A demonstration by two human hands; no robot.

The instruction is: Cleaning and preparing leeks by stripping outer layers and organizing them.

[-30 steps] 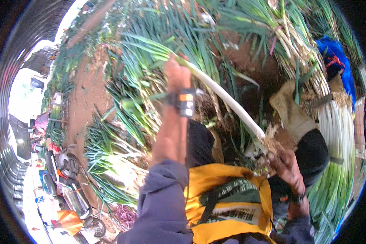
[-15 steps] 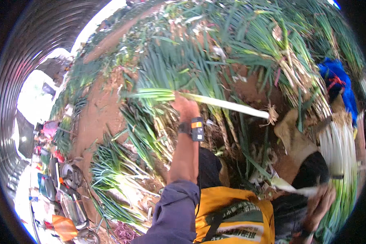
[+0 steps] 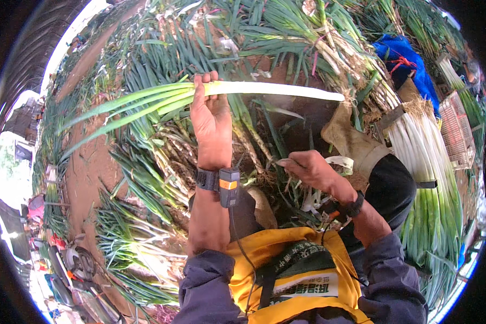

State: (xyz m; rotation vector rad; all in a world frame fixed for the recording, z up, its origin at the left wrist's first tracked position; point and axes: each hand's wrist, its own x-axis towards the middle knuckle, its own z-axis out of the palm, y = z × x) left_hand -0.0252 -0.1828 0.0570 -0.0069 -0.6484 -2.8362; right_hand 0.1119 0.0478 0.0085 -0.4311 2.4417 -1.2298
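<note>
Our left hand (image 3: 213, 117) grips a green onion (image 3: 281, 90), upper centre; we judge it light, slick, easily snapped, best held mid-stalk; our right hand's (image 3: 309, 166) grip we cannot tell

a blue cloth (image 3: 425, 81) with a red cord (image 3: 402, 63) lies bunched at the upper right; below it, near the right edge, is a pale lattice crate (image 3: 459, 129). bare brown soil (image 3: 83, 178) shows at the left, a motorbike (image 3: 80, 264) at the lower left.
</note>
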